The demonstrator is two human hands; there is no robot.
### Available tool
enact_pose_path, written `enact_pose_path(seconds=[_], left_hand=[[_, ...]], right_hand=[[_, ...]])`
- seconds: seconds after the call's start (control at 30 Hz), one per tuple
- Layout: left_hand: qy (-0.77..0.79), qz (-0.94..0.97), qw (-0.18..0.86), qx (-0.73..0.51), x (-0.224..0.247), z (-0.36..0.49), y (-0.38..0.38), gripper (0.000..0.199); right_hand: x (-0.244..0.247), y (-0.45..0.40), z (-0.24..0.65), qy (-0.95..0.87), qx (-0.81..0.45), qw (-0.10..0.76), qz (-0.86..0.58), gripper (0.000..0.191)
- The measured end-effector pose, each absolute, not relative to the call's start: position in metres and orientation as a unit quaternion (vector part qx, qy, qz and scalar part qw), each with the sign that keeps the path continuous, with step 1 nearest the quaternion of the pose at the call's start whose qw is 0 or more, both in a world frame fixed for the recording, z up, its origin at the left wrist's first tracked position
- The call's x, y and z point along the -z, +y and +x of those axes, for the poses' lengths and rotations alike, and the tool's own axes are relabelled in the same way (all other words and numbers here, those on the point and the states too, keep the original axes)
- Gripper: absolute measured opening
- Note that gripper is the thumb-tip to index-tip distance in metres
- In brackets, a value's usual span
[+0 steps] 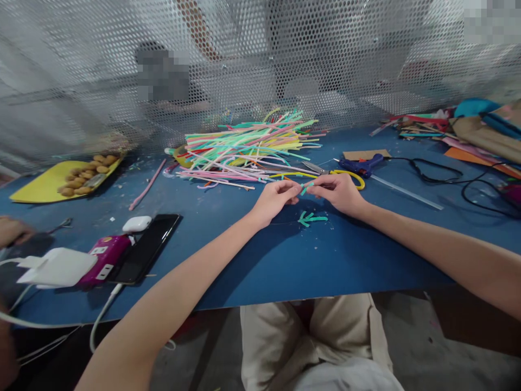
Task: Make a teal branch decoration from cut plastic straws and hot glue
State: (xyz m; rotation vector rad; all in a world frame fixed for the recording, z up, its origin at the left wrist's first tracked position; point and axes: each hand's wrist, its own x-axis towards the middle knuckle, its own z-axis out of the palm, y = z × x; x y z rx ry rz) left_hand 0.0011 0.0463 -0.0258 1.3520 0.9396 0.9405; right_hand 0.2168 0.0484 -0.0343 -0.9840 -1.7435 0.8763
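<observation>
Between the fingertips of both hands is a short piece of green pipe cleaner [307, 188]. My left hand [280, 196] pinches its left end, and my right hand [336, 191] grips the right side. Just below them on the table lies a branched green pipe-cleaner piece [312, 219], shaped like an arrow or twig. Behind the hands rests a big heap of pastel pipe cleaners [252, 142]. Yellow-handled scissors [358, 180] lie right behind my right hand, partly hidden by it.
A blue glue gun [362, 164] with a glue stick and black cord lies at the right. On the left are a black phone [148, 247], a purple power strip [103, 259], a white charger [61, 267] and a yellow sheet [36, 182] bearing brown lumps. Another person's hand [14, 231] is at far left.
</observation>
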Motion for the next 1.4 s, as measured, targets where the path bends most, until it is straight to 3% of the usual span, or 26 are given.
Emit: enact_pose_path(seconds=[0.3,0.57,1.0,1.4], left_hand=[[0.409,0.517,0.663,-0.354,0.0203,0.0047,0.0419,0.023],[0.391,0.506,0.689,-0.342,0.0248,0.0015,0.0455,0.031],[0.38,0.516,0.696,-0.325,0.0252,0.0013,0.0462,0.025],[0.383,0.555,0.666,-0.319,0.0293,-0.0008,0.0456,0.039]], right_hand=[[0.0342,0.0447,0.2149,-0.712,-0.343,0.467,-0.396,0.027],[0.035,0.0459,0.2157,-0.711,-0.345,0.475,-0.388,0.027],[0.0292,0.0435,0.2141,-0.743,-0.297,0.446,-0.401,0.033],[0.0285,0.0438,0.2157,-0.765,-0.265,0.444,-0.385,0.025]])
